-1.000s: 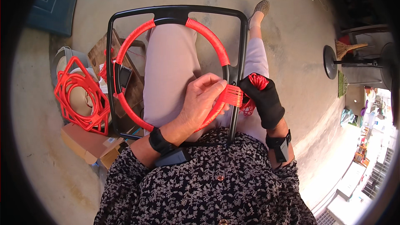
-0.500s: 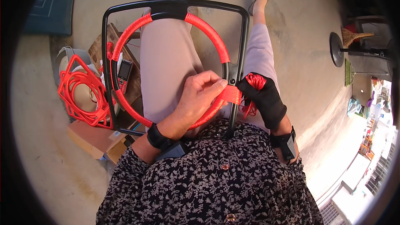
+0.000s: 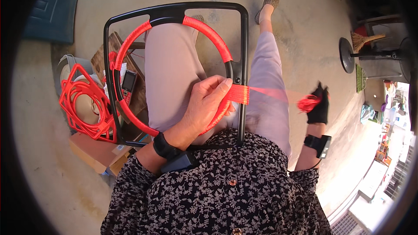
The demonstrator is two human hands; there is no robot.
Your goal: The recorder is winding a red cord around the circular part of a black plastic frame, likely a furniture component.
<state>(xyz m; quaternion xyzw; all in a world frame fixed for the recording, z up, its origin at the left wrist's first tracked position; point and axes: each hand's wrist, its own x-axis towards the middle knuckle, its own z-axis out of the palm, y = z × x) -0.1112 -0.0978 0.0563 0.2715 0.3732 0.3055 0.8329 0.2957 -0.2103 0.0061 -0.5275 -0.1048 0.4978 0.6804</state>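
Note:
Across my lap lies a black rectangular frame (image 3: 244,39) with a ring inside it, and most of the ring is wrapped in red cord (image 3: 213,35). My bare left hand (image 3: 206,104) pinches the ring's right side, thumb on top, beside a flat band of red strands (image 3: 238,94) that runs over the frame's right bar. Out to the right, my right hand (image 3: 318,106) in a black glove is closed on a bundle of red cord (image 3: 308,103). Blurred red strands stretch between the band and that bundle.
To the left, red frames and coils (image 3: 82,104) rest on a pail beside a cardboard box (image 3: 93,150). A mobile phone (image 3: 128,81) lies on a wooden stool (image 3: 138,98). On the right stand a black round-based stand (image 3: 346,55) and a straw broom (image 3: 365,39).
My right hand has swung out to the right with the cord bundle, drawing the strands out straight. The left hand keeps its pinch on the ring; the frame has shifted slightly left in view.

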